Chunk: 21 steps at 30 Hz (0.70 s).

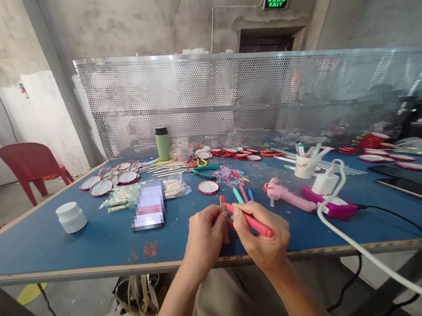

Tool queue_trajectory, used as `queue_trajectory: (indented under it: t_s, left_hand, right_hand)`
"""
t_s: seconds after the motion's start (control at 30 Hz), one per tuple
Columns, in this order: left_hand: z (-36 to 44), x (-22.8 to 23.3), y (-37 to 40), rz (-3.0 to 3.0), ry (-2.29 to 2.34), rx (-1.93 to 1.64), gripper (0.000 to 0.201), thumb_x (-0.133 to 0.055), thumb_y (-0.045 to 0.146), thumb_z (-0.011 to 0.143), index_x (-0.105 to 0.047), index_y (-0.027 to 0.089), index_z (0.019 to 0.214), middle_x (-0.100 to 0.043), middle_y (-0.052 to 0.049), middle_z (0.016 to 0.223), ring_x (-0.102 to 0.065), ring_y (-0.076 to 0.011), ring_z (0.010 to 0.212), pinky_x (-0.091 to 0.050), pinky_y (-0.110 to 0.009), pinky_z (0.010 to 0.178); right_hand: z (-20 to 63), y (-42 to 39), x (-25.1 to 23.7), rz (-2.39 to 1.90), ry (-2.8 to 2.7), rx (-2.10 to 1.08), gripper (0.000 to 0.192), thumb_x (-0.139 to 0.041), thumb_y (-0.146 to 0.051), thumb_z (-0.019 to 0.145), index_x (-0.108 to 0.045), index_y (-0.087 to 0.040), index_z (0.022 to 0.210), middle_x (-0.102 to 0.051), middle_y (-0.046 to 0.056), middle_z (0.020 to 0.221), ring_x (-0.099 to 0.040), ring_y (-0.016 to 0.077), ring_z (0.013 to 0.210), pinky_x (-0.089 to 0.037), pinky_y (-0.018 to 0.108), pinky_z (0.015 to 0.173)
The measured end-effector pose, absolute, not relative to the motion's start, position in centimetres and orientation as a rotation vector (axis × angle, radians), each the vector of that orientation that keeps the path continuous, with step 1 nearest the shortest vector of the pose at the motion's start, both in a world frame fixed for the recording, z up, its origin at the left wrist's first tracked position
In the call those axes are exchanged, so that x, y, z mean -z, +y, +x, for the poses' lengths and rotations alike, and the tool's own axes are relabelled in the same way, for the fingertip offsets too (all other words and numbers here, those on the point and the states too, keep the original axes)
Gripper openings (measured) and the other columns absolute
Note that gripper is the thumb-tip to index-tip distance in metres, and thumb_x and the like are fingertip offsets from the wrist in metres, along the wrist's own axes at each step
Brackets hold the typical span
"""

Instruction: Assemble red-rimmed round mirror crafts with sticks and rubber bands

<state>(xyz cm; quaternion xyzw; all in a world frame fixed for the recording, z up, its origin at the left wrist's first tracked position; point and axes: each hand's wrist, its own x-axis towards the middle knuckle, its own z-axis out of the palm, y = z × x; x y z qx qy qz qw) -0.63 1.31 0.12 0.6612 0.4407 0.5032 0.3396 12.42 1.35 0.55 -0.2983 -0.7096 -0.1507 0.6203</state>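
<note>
My right hand [262,235] pinches a red pen [249,219] — long axis slanting, tip up-left toward my left hand [206,235], whose fingers close on a small stick-like piece [222,202]. Both hover over the blue table's [88,241] near edge. Beyond the pen: a white cup [305,167] holding several pens, one white jar [71,217], one green flask [163,143].

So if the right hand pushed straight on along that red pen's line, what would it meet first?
The right hand aims the red pen up-left; its tip already seems to meet the small piece in the left hand, though depth is unclear.
</note>
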Motion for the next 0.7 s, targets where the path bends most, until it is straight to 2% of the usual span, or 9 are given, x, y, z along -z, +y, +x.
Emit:
queue_trajectory:
  t_s: [0.7]
  left_hand:
    - [-0.59, -0.23, 1.3, 1.724, 1.164, -1.301, 0.034, -0.046, 0.039, 0.093, -0.061, 0.019, 0.069, -0.057, 0.003, 0.049, -0.053, -0.0121, 0.05, -0.039, -0.021, 0.056]
  right_hand:
    - [12.36, 1.24, -0.59, -0.696, -1.635, 0.362, 0.011, -0.059, -0.01, 0.087, -0.065, -0.019, 0.087, -0.071, 0.001, 0.07, -0.066, 0.0123, 0.058, -0.052, 0.024, 0.06]
